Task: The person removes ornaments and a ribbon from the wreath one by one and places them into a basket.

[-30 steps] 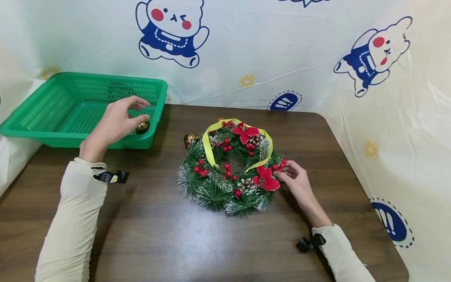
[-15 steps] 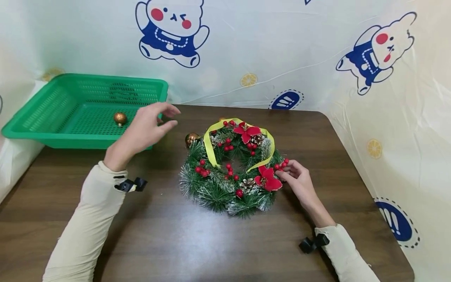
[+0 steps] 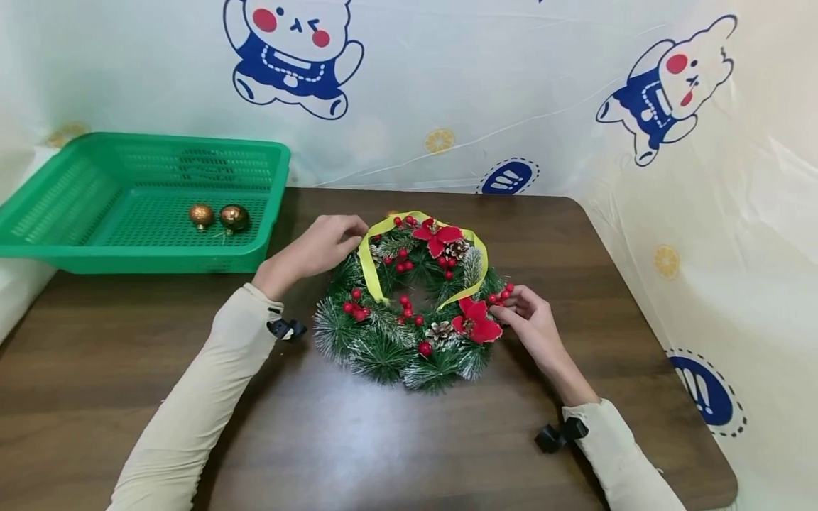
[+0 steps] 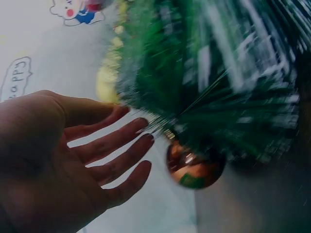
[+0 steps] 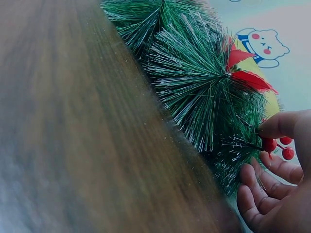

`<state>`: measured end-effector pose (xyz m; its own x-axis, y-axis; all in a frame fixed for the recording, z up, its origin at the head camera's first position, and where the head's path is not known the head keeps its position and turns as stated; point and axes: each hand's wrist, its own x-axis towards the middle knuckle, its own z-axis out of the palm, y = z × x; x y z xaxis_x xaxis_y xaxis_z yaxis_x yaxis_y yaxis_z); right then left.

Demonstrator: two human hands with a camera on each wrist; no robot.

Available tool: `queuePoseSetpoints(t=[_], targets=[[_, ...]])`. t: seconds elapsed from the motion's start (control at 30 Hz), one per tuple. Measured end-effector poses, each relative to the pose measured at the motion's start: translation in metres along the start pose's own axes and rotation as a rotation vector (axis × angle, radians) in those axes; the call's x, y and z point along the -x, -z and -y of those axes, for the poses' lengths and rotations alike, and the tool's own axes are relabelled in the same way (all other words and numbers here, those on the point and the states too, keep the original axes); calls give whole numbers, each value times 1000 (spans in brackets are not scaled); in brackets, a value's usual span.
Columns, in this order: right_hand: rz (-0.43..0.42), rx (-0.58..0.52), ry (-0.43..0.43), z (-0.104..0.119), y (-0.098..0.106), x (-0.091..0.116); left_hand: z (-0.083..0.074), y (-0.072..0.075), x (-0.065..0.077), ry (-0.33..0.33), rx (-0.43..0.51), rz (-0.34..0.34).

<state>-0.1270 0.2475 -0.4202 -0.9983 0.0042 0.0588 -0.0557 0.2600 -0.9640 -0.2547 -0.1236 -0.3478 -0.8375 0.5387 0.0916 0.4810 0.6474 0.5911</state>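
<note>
Our left hand (image 4: 53, 160) lies at eight o'clock, just beside the green wreath (image 4: 204, 77) at one. We see a copper-coloured ball (image 4: 194, 167) at five.

The wreath (image 3: 380, 355) lies on the tabletop (image 3: 345, 447). To its left and farther back stands the basket (image 3: 128, 251), and in it one ball (image 3: 201, 216) lies just left of a second ball (image 3: 234, 218). A third ball (image 4: 194, 167) is at the wreath's edge. Behind the tabletop is the sheet (image 3: 511, 78).

Head: bright, diffuse light; white glare on tabletop (image 3: 358, 419); soft shadow beside left sleeve (image 3: 198, 404) | Left wrist: dim, grainy; wreath (image 4: 194, 73) smeared by blur; left hand (image 4: 58, 174) partly shaded; bauble (image 4: 194, 167) carries highlights | Right wrist: wreath needles fairly crisp; tabletop soft, bluish lower left; backdrop (image 5: 299, 24) pale.
</note>
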Motion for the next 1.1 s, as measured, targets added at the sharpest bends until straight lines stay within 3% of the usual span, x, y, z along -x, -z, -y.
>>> queuePoseSetpoints(t=[0.17, 0.37, 0.6, 0.8, 1.1], targets=[[3, 11, 6, 1, 1, -2, 7, -7, -5, -2, -54, -14], [-1, 15, 17, 1, 2, -3, 12, -9, -3, -3, -26, -17], [-6, 37, -5, 0, 0, -1, 23, -12, -2, 23, -60, 17], [-4, 30, -6, -1, 1, -1, 27, -12, -3, 28, -53, -16], [4, 23, 6, -2, 2, -2, 22, -5, -2, -43, -44, -72]])
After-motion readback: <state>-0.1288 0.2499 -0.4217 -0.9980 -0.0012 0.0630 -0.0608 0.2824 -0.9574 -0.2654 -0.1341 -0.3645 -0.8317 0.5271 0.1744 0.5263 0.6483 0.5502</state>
